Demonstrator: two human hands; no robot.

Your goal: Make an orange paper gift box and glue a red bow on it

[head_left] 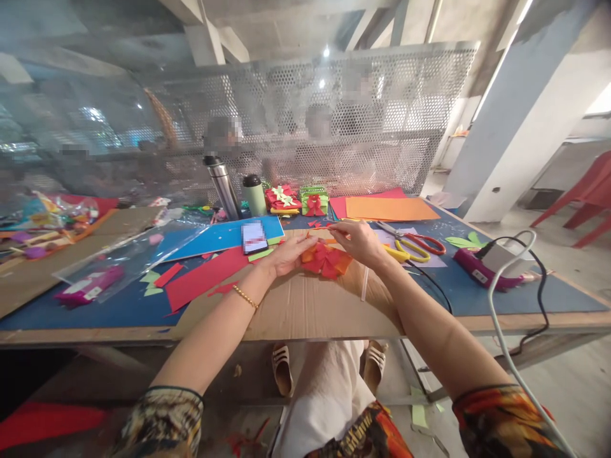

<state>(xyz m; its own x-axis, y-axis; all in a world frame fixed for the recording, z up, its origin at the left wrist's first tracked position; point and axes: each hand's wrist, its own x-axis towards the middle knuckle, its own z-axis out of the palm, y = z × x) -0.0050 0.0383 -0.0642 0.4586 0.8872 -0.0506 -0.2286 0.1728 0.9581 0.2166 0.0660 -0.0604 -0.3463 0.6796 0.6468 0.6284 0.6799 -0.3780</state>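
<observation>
A red and orange paper flower piece [325,259] lies on the brown cardboard [310,308] in front of me. My left hand [294,253] rests at its left edge, palm down with fingers stretched out. Just above its right side is my right hand [356,240], thumb and fingertips pinched together on something small and reddish that I cannot make out. A thin white stick [365,284] lies on the cardboard below my right hand. Red-handled scissors [422,243] and a yellow-handled tool [398,253] are to the right of that hand.
A phone [254,237] lies on a blue sheet [219,236]. Behind stand a steel flask [224,189], a green bottle [254,196] and layered paper pieces [314,202]. Orange sheets [391,208] lie at the back. A purple power strip [487,270] with cables is at right.
</observation>
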